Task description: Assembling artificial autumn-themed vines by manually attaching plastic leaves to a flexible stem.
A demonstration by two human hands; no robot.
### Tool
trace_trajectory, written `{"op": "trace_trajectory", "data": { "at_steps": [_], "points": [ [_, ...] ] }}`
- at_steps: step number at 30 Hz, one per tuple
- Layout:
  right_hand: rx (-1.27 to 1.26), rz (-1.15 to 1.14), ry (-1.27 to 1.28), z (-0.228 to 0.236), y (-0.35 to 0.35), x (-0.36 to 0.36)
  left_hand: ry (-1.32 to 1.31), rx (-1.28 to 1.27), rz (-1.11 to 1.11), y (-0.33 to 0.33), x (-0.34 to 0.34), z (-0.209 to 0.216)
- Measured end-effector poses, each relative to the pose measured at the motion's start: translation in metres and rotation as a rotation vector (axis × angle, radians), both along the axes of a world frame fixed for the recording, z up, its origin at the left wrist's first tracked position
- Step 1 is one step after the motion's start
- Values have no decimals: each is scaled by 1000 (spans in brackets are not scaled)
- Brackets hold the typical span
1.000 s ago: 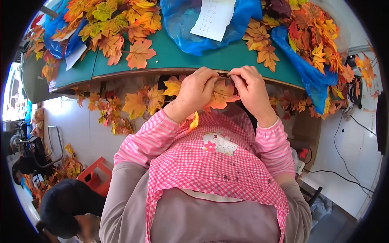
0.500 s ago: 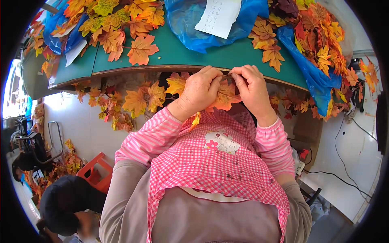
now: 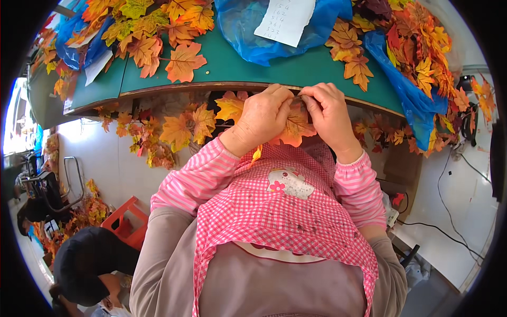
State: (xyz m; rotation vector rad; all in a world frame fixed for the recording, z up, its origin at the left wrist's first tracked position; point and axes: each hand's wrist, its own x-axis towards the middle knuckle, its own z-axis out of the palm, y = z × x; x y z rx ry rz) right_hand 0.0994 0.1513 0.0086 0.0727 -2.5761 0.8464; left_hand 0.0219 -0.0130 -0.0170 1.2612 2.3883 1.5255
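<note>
**Both hands pinched on one orange leaf at the table edge**

You hold an orange artificial maple leaf [image 3: 293, 128] just below the near edge of the green table [image 3: 232, 66], above your pink checked apron [image 3: 285, 211]. Your left hand [image 3: 264, 113] and right hand [image 3: 330, 111] meet over its top, fingertips pressed together in a pinch on something small there; what sits between them is too small to make out. The hands cover the upper part of the leaf, so only its lower lobes show.

More leaves hang under the table edge [image 3: 179, 129], partly behind your left wrist. On the table lie a loose orange leaf [image 3: 182, 61], a blue plastic bag [image 3: 264, 31] with a paper slip [image 3: 285, 21] cut off at the top, and heaps of leaves [image 3: 417, 58] at the right. Another person's dark cap [image 3: 84, 261] shows lower left.
</note>
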Motion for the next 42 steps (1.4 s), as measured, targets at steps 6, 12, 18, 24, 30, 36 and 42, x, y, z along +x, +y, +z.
{"op": "trace_trajectory", "data": {
  "at_steps": [6,12,18,24,30,36,42],
  "points": [
    [-13,-23,-17,0,1,3,-4,-37,-7,-1,2,2],
    [-31,-20,-23,1,4,4,-15,-15,-5,-1,1,-1],
    [7,-9,-30,1,2,4,-39,-28,-23,-2,1,-1],
    [-2,1,-5,-4,-6,5,-23,-1,-6,-1,1,-2],
    [-91,-43,-35,-1,2,7,-70,28,-13,-3,-1,-5],
    [-74,-27,-22,-3,0,6,-75,41,-15,-1,1,-7],
    [-96,-18,-26,-5,2,5,-87,32,-11,-2,2,-4]
  ]
}}
